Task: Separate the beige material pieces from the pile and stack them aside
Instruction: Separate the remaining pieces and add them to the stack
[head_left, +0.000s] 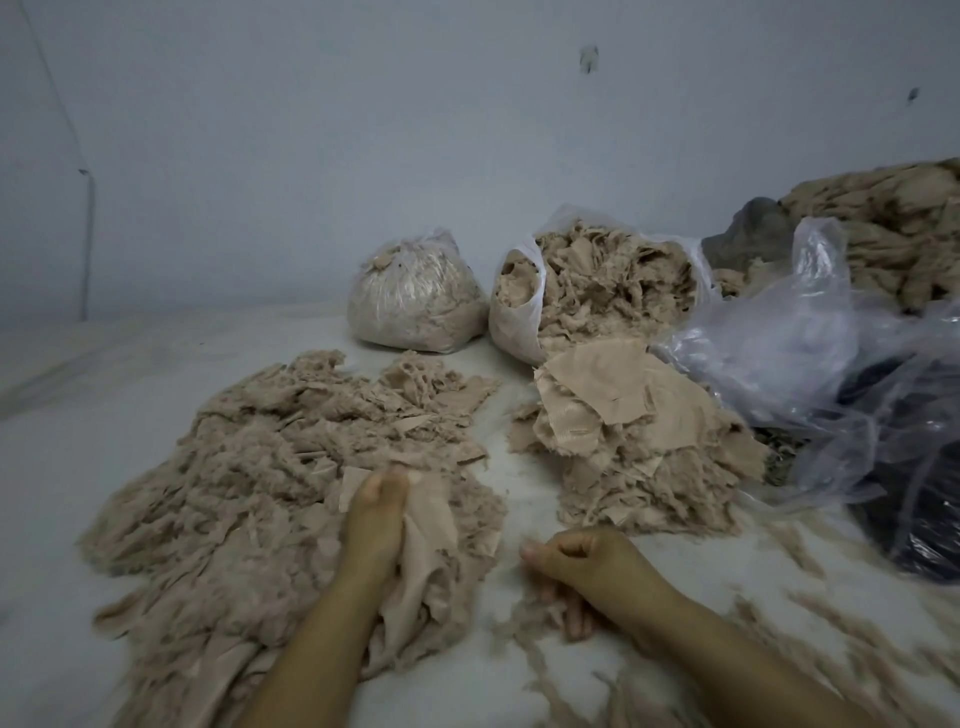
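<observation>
Two hands work low in frame: left hand (375, 525) grips a beige piece (426, 540) on the pile (249, 467); right hand (587, 564) curls empty, ready below the stack (639, 441).

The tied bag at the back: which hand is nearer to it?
Left. The left hand lies on the pile below the tied bag; the right hand sits lower and further right.
</observation>
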